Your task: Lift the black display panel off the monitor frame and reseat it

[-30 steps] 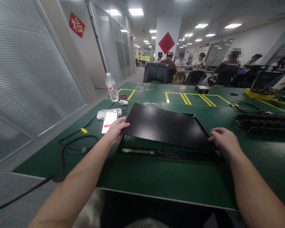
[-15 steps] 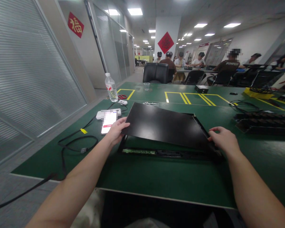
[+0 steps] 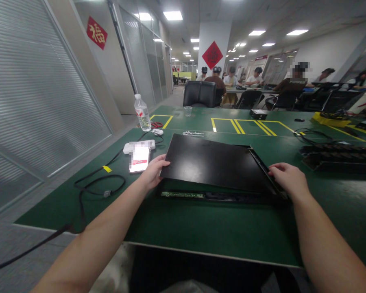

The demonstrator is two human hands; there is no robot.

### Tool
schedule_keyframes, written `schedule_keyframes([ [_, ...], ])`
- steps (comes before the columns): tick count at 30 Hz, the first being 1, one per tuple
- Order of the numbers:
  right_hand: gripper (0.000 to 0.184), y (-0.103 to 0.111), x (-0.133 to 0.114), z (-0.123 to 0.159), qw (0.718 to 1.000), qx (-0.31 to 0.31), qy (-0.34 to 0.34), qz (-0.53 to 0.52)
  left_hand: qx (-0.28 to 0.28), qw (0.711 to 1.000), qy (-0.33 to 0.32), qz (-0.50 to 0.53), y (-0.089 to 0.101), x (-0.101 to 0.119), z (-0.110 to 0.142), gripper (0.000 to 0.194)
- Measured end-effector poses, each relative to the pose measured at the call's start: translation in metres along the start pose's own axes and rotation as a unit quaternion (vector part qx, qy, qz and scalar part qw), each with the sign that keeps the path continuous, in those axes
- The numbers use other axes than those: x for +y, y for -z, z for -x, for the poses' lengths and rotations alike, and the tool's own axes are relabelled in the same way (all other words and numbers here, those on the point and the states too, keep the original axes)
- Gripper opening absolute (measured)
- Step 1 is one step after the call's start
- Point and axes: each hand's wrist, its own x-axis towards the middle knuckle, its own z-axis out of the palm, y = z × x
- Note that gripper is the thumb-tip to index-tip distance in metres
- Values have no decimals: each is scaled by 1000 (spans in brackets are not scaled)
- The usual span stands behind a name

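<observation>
A thin, glossy black flat panel (image 3: 213, 160) is tilted, its left end raised above a black frame (image 3: 238, 198) on the table. My left hand (image 3: 156, 169) is closed on the panel's left edge, thumb on top. Along the frame's near side runs a strip of green circuit board (image 3: 183, 195). My right hand (image 3: 288, 179) has its fingers closed at the frame's right side, next to the panel's right end. What lies under the panel is hidden.
On the green table (image 3: 219, 232), a phone (image 3: 140, 158), white power strip (image 3: 128, 147), water bottle (image 3: 143, 114) and looped black cable (image 3: 100, 185) lie to the left. Black slotted parts (image 3: 338, 158) stand at right. Several people sit at tables behind.
The panel's left end has come slightly lower and to the right with my left hand. The frame has shifted a little right. My right hand stays at the frame's right side.
</observation>
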Motion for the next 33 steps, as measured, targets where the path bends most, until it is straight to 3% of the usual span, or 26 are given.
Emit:
schedule_keyframes([
  [6,32,-8,11,-12,998,-34,-9,43,18,1000,20,16,-5,0,-1,17],
  [12,39,-18,17,-13,997,-40,18,55,34,998,38,26,-1,-4,-6,10],
  [22,39,-24,21,-17,997,-56,11,48,77,996,51,10,4,-3,-10,22],
  [28,48,-27,24,-21,996,-68,26,49,115,992,42,-17,-4,-1,-6,23],
  [33,42,-28,21,-21,994,-75,31,74,137,989,41,-34,-14,4,2,26],
])
